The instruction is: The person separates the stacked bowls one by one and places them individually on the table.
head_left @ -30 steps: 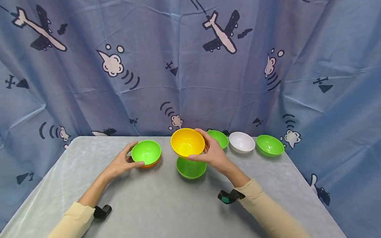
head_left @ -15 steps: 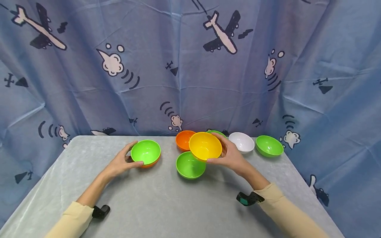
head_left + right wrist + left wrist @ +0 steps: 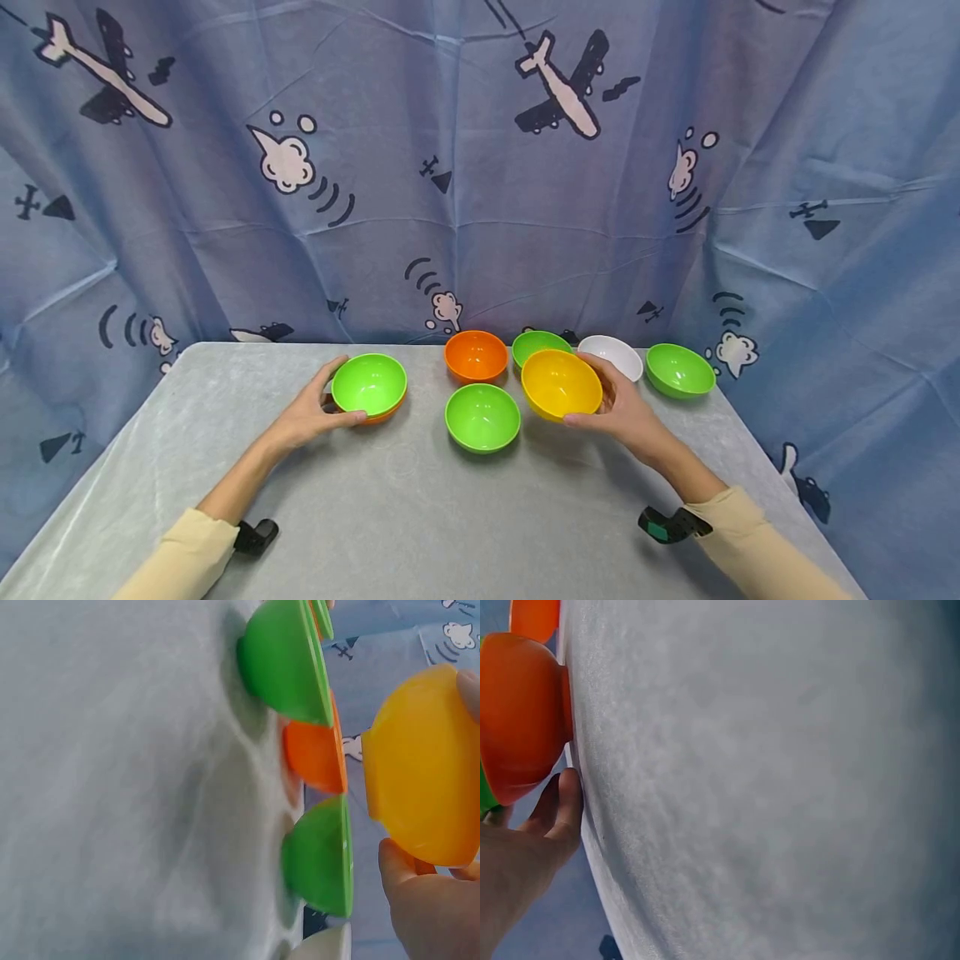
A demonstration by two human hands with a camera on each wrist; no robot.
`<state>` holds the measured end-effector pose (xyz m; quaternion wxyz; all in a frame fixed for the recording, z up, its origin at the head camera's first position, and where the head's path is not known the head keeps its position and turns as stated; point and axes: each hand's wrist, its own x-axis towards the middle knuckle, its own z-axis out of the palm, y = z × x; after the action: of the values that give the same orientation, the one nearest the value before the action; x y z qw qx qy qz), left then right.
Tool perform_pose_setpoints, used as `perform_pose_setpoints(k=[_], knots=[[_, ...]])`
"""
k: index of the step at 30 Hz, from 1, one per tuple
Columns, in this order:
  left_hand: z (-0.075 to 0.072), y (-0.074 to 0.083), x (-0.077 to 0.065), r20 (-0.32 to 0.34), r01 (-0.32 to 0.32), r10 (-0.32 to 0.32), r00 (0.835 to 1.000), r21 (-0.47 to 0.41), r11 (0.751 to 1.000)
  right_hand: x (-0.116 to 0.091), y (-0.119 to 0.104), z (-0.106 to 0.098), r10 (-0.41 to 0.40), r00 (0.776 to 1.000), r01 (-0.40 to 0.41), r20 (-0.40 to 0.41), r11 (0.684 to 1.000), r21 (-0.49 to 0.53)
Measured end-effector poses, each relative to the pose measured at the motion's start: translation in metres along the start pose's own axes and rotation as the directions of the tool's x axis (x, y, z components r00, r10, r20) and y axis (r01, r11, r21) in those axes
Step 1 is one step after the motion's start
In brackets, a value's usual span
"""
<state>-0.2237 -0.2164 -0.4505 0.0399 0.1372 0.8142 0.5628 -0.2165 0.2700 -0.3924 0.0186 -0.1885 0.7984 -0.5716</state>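
At the left, my left hand (image 3: 309, 410) holds a light green bowl (image 3: 369, 383) by its rim, thumb in front and fingers at the far side. That bowl sits nested in an orange bowl (image 3: 521, 712), whose foot meets the table in the left wrist view. My right hand (image 3: 628, 417) grips a yellow bowl (image 3: 561, 385) between thumb and fingers. In the right wrist view, the yellow bowl's base stands well clear of the table. Just left of it, another green bowl (image 3: 482, 419) rests upright on the table.
Along the table's back edge stand an orange bowl (image 3: 476, 357), a green bowl (image 3: 534, 342), a white bowl (image 3: 617, 354) and another green bowl (image 3: 680, 371). A grey-white cloth (image 3: 420, 517) covers the table. Behind it hangs a blue printed curtain (image 3: 375, 183).
My right hand has carried the yellow bowl rightward and slightly nearer, from above the middle green bowl, uncovering the orange bowl behind. My left hand stays on its bowls.
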Motion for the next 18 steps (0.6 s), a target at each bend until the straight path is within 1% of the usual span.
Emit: perform_pose_setpoints(k=[8, 11, 18], knots=[[-0.002, 0.003, 0.002, 0.006, 0.024, -0.024, 1.0, 0.028, 0.999, -0.012, 0.011, -0.015, 0.056, 0.998, -0.056, -0.015, 0.998, -0.036], [-0.004, 0.005, 0.002, 0.014, 0.034, -0.035, 0.999, 0.038, 0.999, -0.015, 0.014, -0.019, 0.07, 0.998, -0.07, -0.003, 0.996, -0.051], [-0.006, 0.007, 0.002, 0.018, 0.066, -0.067, 0.998, 0.059, 0.996, -0.014, 0.027, -0.021, 0.074, 0.996, -0.069, 0.042, 0.992, -0.107]])
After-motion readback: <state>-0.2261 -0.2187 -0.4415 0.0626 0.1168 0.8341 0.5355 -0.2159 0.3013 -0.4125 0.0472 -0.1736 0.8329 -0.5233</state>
